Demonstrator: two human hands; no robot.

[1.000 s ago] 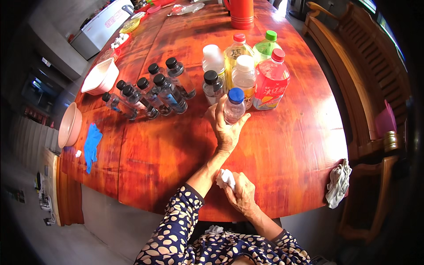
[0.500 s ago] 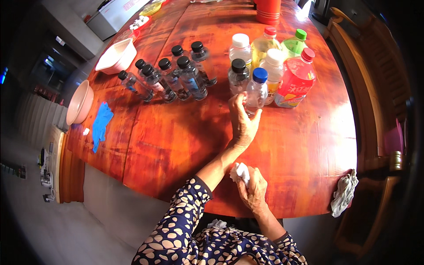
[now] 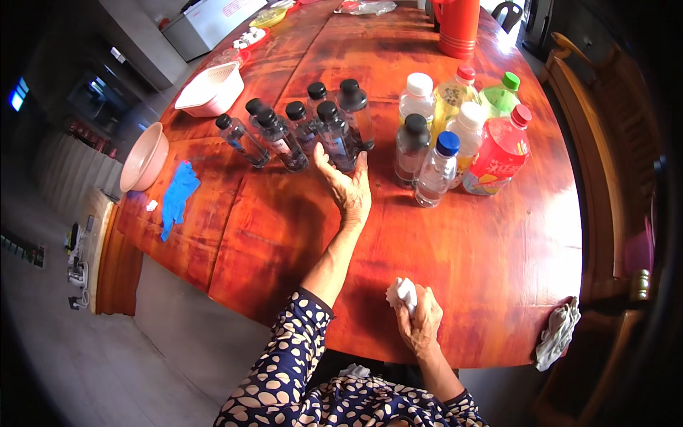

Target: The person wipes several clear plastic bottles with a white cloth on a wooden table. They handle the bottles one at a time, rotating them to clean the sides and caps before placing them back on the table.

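My left hand (image 3: 347, 188) reaches to the front of a clear bottle with a black cap (image 3: 336, 135). Its thumb and fingers are spread on either side of the bottle's lower part; whether they touch it I cannot tell. Several similar black-capped bottles (image 3: 281, 142) stand close around to the left and behind. My right hand (image 3: 421, 320) is closed on a crumpled white cloth (image 3: 404, 293) near the table's front edge. To the right, a clear bottle with a blue cap (image 3: 435, 174) stands upright beside another black-capped bottle (image 3: 413, 149).
Behind the blue-capped bottle are white-capped bottles (image 3: 466, 135), a red-labelled bottle (image 3: 498, 156) and a green-capped one (image 3: 501, 99). A blue cloth (image 3: 179, 196), pink basin (image 3: 144, 160) and white basket (image 3: 212, 89) lie left. A grey rag (image 3: 558, 333) hangs at the right edge.
My left hand has left the blue-capped bottle and moved left to a black-capped one. The blue-capped bottle now stands free. My right hand still holds the cloth; the view has shifted slightly.
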